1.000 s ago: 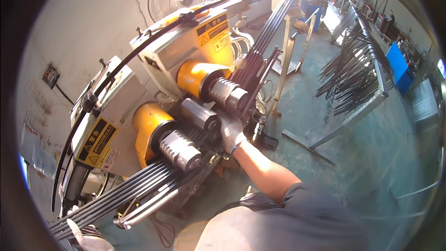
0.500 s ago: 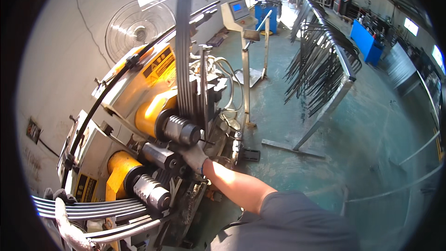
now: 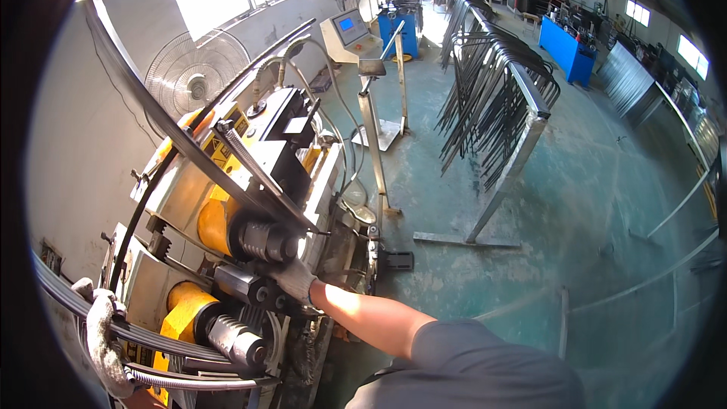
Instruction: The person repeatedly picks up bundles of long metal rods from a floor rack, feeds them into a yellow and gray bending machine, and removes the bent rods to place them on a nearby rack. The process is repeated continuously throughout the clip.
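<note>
My left hand (image 3: 104, 344), in a pale knit work glove, is closed round a bundle of long dark metal rods (image 3: 64, 295) at the lower left. The rods run from there toward the lower ridged roller (image 3: 241, 339) of a bending machine. Another dark length (image 3: 163, 117) slants from the upper left down to the upper ridged roller (image 3: 266, 241). My gloved right hand (image 3: 295, 282) reaches in just below that roller, beside a black hexagonal block (image 3: 242, 285). Its fingers are hidden behind the machine parts, so their grip does not show.
Yellow roller housings (image 3: 216, 223) and a spring-wrapped bar (image 3: 254, 159) crowd the machine. A metal rack (image 3: 522, 98) hung with bent dark rods stands right of centre. Beyond are a control console (image 3: 352, 34), a wall fan (image 3: 197, 68) and a blue bench (image 3: 568, 49). Two people stand far back.
The dark length above the upper roller has swung from nearly upright to a leftward slant. The rods in my left hand now slope more steeply. My view has shifted slightly right.
</note>
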The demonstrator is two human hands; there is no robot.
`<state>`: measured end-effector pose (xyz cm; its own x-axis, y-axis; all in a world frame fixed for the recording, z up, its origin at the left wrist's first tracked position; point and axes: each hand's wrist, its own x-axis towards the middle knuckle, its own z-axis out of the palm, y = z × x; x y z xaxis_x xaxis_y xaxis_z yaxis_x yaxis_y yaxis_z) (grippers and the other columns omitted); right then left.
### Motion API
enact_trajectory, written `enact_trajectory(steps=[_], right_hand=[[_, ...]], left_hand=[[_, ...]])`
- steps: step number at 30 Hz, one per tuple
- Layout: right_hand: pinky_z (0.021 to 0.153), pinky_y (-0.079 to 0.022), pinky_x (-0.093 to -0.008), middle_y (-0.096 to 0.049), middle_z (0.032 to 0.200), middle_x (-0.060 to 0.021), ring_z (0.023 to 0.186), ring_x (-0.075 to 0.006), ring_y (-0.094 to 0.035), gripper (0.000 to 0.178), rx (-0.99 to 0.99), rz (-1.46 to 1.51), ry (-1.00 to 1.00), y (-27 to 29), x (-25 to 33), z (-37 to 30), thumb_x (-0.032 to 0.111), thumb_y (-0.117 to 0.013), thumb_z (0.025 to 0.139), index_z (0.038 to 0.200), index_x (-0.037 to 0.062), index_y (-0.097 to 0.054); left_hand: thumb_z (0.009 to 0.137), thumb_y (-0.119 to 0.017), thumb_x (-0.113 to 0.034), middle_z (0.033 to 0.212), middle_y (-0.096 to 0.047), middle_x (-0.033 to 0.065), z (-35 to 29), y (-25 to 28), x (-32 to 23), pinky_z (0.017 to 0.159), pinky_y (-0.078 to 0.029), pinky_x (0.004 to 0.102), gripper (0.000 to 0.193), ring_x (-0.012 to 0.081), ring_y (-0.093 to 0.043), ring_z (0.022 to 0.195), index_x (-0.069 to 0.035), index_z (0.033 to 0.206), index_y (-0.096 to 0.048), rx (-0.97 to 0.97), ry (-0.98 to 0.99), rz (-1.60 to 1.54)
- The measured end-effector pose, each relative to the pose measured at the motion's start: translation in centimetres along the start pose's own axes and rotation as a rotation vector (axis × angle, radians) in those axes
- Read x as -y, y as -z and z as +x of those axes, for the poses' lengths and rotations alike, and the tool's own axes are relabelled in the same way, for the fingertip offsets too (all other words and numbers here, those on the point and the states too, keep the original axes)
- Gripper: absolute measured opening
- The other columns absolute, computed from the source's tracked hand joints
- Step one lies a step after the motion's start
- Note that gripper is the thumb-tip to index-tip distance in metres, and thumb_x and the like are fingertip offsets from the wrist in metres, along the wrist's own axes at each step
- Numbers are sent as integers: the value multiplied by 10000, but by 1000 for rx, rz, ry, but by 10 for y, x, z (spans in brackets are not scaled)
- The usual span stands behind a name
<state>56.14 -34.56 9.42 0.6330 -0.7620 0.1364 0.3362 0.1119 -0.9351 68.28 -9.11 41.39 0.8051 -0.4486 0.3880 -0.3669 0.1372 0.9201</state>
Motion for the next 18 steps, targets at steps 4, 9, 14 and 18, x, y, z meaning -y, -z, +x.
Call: enact_trajectory(steps=[4, 9, 14, 18], right_hand=[[970, -603, -361, -797, 1290, -122, 1131, -191, -744, 432, -5, 48, -91, -3, 28, -12, 174, -789, 1031, 1407, -29, -723], [1005, -610, -372, -797, 1309, -124, 1146, -193, -754, 519, -4, 27, -32, 1, -5, 3, 287, -839, 1011, 1437, 13, -724], [1038, -601, -389, -796, 1322, -131, 1180, -211, -748, 515, 1, 90, -21, -3, -5, 3, 282, -843, 1001, 1432, 23, -732], [1015, -596, -374, -780, 1342, -135, 1180, -205, -741, 515, 32, 22, -11, -1, 3, 2, 211, -791, 1027, 1474, -20, -681]], left_hand=[[1094, -699, -101, 1034, -643, 25, 5, 17, 7, 831, -535, 242, 449, 95, -629, 892, -63, 1523, -571, 26, 13, 29], [1116, -685, -142, 1008, -678, 44, 4, 6, 3, 802, -552, 275, 338, 125, -651, 877, -71, 1435, -596, -20, -4, 110], [1145, -654, -234, 1008, -764, 114, -11, -9, -26, 760, -544, 343, 226, 184, -675, 862, -19, 1181, -715, 135, -30, 252], [1081, -719, -112, 943, -716, 68, -5, 7, -27, 666, -512, 288, 98, 141, -646, 780, -73, 1155, -669, 191, -35, 302]])
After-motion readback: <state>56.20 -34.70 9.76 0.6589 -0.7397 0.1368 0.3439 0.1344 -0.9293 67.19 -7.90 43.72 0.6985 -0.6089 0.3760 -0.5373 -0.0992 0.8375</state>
